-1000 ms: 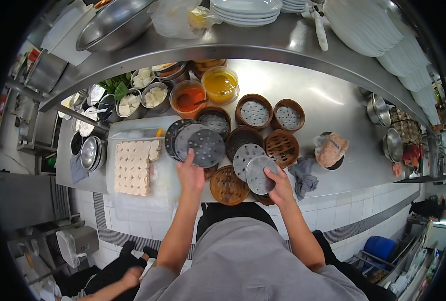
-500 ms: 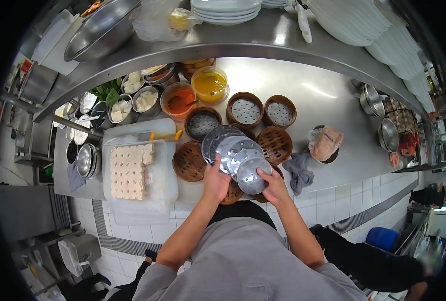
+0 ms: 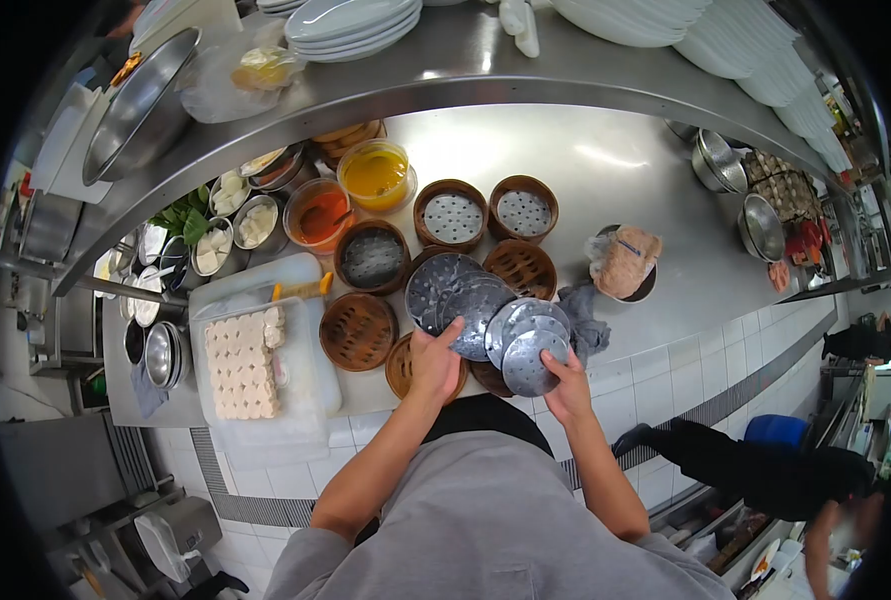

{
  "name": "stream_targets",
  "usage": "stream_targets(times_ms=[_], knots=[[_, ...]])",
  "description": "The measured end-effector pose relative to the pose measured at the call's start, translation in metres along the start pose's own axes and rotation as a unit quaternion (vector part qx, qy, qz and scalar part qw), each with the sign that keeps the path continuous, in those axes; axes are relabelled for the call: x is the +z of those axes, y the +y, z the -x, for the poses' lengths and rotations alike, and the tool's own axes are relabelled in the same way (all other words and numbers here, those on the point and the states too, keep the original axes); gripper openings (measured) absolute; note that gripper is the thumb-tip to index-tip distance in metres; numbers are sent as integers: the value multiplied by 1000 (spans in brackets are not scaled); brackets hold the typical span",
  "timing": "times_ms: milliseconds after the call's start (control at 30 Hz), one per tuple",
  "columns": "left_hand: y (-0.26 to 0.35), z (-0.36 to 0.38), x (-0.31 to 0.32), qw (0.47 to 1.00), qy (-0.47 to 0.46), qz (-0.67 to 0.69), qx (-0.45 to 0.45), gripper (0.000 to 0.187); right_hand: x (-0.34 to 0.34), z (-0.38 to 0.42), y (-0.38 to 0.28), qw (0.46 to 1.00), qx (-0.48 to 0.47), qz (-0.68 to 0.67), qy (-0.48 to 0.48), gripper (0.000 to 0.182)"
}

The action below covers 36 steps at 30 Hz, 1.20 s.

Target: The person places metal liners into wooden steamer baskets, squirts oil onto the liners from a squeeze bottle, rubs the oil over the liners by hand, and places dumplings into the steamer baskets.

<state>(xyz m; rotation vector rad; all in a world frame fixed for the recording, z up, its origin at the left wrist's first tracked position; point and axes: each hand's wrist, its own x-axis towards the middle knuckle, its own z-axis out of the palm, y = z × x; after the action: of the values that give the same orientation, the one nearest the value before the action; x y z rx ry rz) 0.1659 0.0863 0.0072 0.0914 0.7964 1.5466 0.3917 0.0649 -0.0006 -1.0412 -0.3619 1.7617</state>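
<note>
Several perforated metal discs (image 3: pixel 447 292) fan out from my left hand (image 3: pixel 435 364), its thumb pressed on top. My right hand (image 3: pixel 568 389) pinches a second fan of perforated discs (image 3: pixel 528 350) by the near edge. The two fans are close together over the front of the counter. Beneath and around them stand small round steamer baskets; a slatted one (image 3: pixel 357 333) lies left of my left hand, and another slatted basket (image 3: pixel 521 266) is behind the discs. Perforated discs sit inside two baskets at the back, the left basket (image 3: pixel 419 216) and the right basket (image 3: pixel 554 212).
On the left, a white tray (image 3: pixel 315 390) bears rows of pale pieces beside a yellow-handled tool (image 3: pixel 303 287). Tubs of orange sauce (image 3: pixel 317 215) and yellow liquid (image 3: pixel 375 175) stand behind. A grey cloth (image 3: pixel 587 325) and a bowl with pinkish food (image 3: pixel 627 262) are right. A steel shelf (image 3: pixel 445 90) overhangs.
The discs, bunched in one overlapping fan before, are now parted into two fans. My right hand has moved right with its share. The view has shifted slightly.
</note>
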Motion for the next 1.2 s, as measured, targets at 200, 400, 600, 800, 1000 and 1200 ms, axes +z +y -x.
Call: stream_targets(times_ms=[200, 400, 600, 800, 1000, 1200], knots=[[-22, -10, 25, 999, -20, -38, -1, 48, -14, 0, -2, 997, 67, -13, -40, 43], [-6, -14, 38, 996, 55, 72, 7, 29, 4, -13, -13, 999, 32, -18, -19, 44], [30, -25, -8, 988, 94, -2, 126, 36, 7, -50, -33, 997, 39, 33, 57, 50], [37, -1, -24, 989, 86, 1, 119, 40, 4, -29, -40, 999, 44, 26, 9, 51], [5, 17, -17, 996, 65, -28, 63, 41, 26, -19, -9, 983, 130, 94, -90, 49], [45, 17, -30, 995, 92, 32, 27, 39, 2, -3, -36, 978, 63, 190, -61, 49]])
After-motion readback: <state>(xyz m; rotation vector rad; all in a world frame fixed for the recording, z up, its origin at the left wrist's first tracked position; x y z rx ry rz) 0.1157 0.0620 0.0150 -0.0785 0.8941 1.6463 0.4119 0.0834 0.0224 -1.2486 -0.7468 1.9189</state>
